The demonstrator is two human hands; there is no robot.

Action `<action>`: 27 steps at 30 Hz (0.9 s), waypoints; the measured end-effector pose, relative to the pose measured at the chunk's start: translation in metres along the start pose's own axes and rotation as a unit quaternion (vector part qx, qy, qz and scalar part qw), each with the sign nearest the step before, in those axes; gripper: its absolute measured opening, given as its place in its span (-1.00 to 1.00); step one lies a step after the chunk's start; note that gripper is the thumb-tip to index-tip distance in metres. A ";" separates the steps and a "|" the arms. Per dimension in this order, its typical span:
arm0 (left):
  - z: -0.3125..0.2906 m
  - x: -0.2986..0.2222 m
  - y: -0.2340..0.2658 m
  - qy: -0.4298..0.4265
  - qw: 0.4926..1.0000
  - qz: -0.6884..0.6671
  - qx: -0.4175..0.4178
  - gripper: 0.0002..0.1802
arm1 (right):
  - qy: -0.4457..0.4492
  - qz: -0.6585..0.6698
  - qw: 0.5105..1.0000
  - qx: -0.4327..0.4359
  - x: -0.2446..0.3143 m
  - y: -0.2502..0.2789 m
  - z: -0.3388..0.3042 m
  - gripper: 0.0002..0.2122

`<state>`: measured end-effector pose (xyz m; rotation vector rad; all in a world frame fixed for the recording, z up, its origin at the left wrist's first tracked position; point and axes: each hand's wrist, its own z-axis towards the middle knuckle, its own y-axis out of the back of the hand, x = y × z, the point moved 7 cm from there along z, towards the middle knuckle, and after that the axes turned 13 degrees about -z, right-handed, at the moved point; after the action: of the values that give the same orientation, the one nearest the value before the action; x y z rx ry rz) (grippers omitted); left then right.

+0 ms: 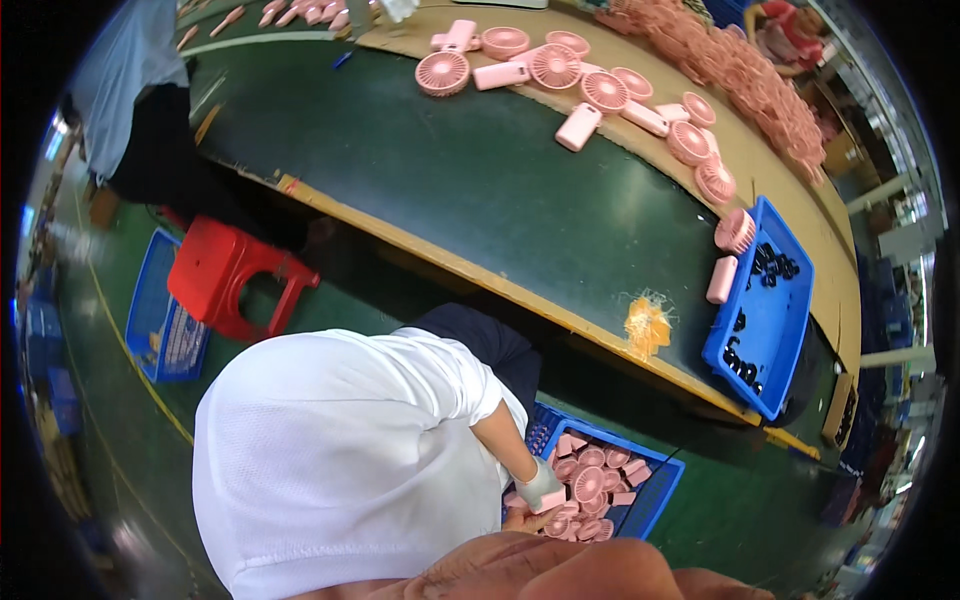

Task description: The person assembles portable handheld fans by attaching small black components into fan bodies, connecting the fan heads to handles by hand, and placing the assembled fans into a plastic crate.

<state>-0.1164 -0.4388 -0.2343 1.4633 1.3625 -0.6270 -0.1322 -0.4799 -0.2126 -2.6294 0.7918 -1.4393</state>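
Observation:
My left arm, in a white sleeve, reaches down into a blue crate [660, 500] on the floor beside the workbench. My left hand [540, 484], in a greyish glove, is closed on a pink handheld fan [549, 500]. Bare fingers of my right hand [524, 518] curl against the lower end of that fan; the rest of this hand is hidden. Several more pink fans [590, 484] lie heaped in the crate around both hands. Blurred skin close to the camera covers the lower edge of the view.
Pink fans [555, 66] line the far side of the green workbench [430, 190]. A blue tray [770, 330] with small black parts stands at its right end, near an orange-yellow piece [648, 325]. Left are a red stool [225, 275], a blue basket [150, 300] and a standing person [130, 80].

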 end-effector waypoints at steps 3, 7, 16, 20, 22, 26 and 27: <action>-0.014 -0.008 0.010 -0.031 0.999 -0.015 0.027 -0.42 | 0.027 -0.079 0.996 0.015 0.011 -0.001 0.014 -0.65; -0.051 -0.031 0.046 -0.085 0.986 -0.113 -0.093 -0.52 | 0.056 -0.165 0.984 0.037 0.021 -0.009 0.025 -0.67; -0.213 -0.070 0.178 -0.132 0.920 -0.111 -0.353 -0.50 | 0.322 -0.342 0.878 0.092 0.120 -0.135 0.027 -0.91; -0.278 -0.054 0.195 -0.142 0.866 -0.187 -0.442 -0.55 | 0.511 -0.395 0.760 0.075 0.238 -0.208 0.008 -0.93; -0.298 -0.047 0.194 -0.122 0.852 -0.191 -0.472 -0.57 | 0.567 -0.421 0.708 -0.011 0.290 -0.206 0.034 -0.93; -0.349 -0.031 0.189 -0.090 0.803 -0.203 -0.554 -0.62 | 0.602 -0.559 0.560 -0.109 0.360 -0.233 0.088 -0.78; -0.363 -0.030 0.191 -0.070 0.802 -0.140 -0.576 -0.63 | 0.573 -0.597 0.545 -0.133 0.371 -0.231 0.115 -0.69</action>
<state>-0.0345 -0.1007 -0.0156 0.2201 1.4213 0.0103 0.2176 -0.4705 0.0733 -1.7542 -1.4653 -3.5807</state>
